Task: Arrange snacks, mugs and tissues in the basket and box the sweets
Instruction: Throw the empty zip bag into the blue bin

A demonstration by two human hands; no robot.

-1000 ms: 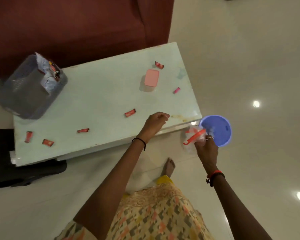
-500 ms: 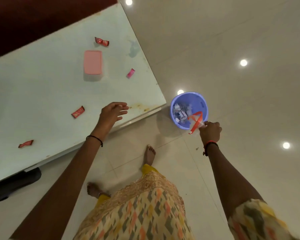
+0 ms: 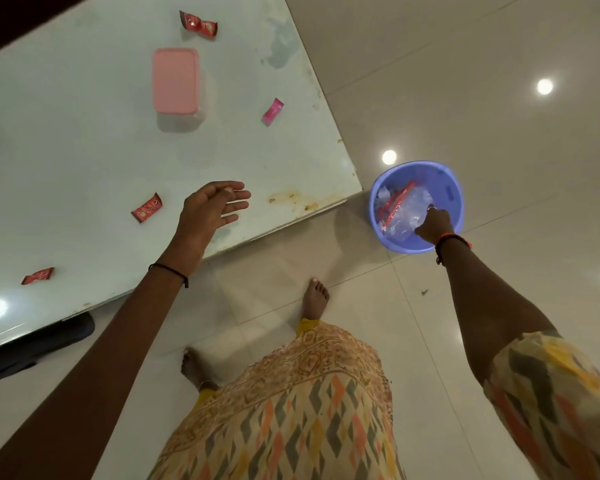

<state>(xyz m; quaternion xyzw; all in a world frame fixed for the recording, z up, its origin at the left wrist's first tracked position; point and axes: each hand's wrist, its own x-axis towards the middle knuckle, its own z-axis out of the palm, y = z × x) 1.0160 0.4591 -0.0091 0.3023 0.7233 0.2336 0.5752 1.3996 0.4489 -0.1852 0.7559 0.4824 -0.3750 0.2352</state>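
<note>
My right hand [image 3: 433, 224] reaches into a blue bin [image 3: 452, 195] on the floor and grips a clear plastic bag with a red strip [image 3: 404, 211]. My left hand [image 3: 211, 206] hovers open over the near right part of the pale table [image 3: 84, 150], holding nothing. A pink-lidded box [image 3: 175, 81] stands shut on the table. Red wrapped sweets lie scattered: one [image 3: 198, 24] at the far edge, one [image 3: 148, 212] left of my left hand, one [image 3: 38, 275] near the front edge. A pink sweet [image 3: 272, 111] lies right of the box.
The bin stands just off the table's near right corner [image 3: 355, 194]. Glossy floor tiles [image 3: 465, 98] reflect ceiling lights. A dark object [image 3: 35, 344] sits under the table's front edge. My bare feet [image 3: 314, 299] stand close to the table.
My right hand has gone down into the blue bin with the plastic bag. The view has swung right, so the grey basket has left the frame. My left hand has opened.
</note>
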